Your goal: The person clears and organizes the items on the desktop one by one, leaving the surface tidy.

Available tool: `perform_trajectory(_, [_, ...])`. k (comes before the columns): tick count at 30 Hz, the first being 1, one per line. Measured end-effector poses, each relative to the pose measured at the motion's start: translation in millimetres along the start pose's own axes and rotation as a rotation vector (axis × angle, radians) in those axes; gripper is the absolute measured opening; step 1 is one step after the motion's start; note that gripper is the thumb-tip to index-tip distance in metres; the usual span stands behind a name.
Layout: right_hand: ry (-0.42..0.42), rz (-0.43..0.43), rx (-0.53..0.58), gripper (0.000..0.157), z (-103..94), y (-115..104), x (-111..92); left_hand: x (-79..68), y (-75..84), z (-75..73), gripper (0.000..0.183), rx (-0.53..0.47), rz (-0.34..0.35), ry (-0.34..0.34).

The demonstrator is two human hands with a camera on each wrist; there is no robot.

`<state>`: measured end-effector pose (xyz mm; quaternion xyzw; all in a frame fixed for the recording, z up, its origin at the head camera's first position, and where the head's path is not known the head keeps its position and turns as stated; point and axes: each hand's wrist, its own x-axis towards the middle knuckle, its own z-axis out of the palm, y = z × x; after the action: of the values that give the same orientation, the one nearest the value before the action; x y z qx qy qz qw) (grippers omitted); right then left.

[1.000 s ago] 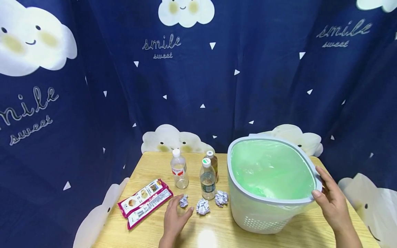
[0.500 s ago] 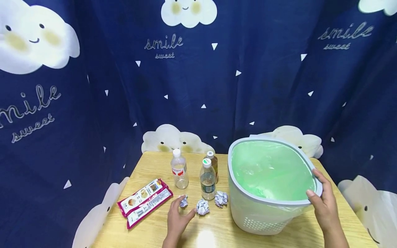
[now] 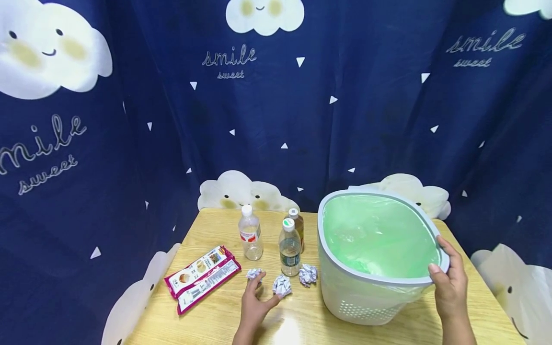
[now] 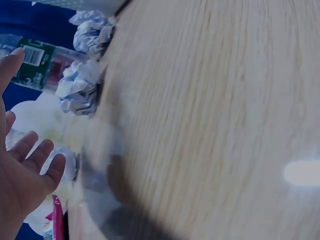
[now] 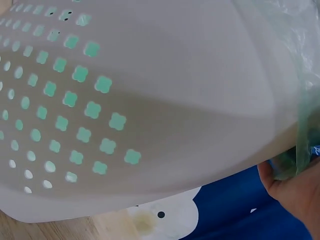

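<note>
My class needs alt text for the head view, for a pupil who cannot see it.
A person's right hand grips the rim of a bin lined with a green bag, while the left hand is beside three crumpled papers. Three bottles and a packet share the wooden table.

head view: at six o'clock, a bare, five-fingered left hand with an uncovered wrist; at four o'clock, a bare right hand, its forearm likewise uncovered. left wrist view, eight o'clock: rounded fingertips.

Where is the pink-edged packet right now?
In the head view, the packet lies on the left side of the table, left of the left hand and the nearest paper ball.
</note>
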<state>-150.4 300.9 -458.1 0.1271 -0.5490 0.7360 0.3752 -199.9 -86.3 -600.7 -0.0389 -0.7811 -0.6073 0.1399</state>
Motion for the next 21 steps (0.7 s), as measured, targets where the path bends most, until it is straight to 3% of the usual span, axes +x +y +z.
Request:
perform_trajectory(3, [0.012,0.013,-0.02,0.055,2.9,-1,0,-1.8,1.3,2.5,0.071,-0.065,-0.031,-0.024])
perform_trajectory(9, [0.055,0.057,-0.117,0.056,9.4,-5,1,-5.5,26.0,2.6,0.069,-0.155,-0.122,-0.054])
perform_trajectory(11, [0.035,0.037,-0.113,0.056,8.6,-5,2,-3.9,19.7,6.0,0.07,-0.165,-0.134,-0.057])
perform_trajectory(16, [0.024,0.012,-0.106,0.055,7.5,-4,1,1.8,-14.1,14.6,0.077,-0.155,-0.155,-0.075])
perform_trajectory(21, [0.083,0.033,-0.15,0.056,12.5,-8,0,5.0,-22.8,18.0,0.078,-0.122,-0.176,-0.125])
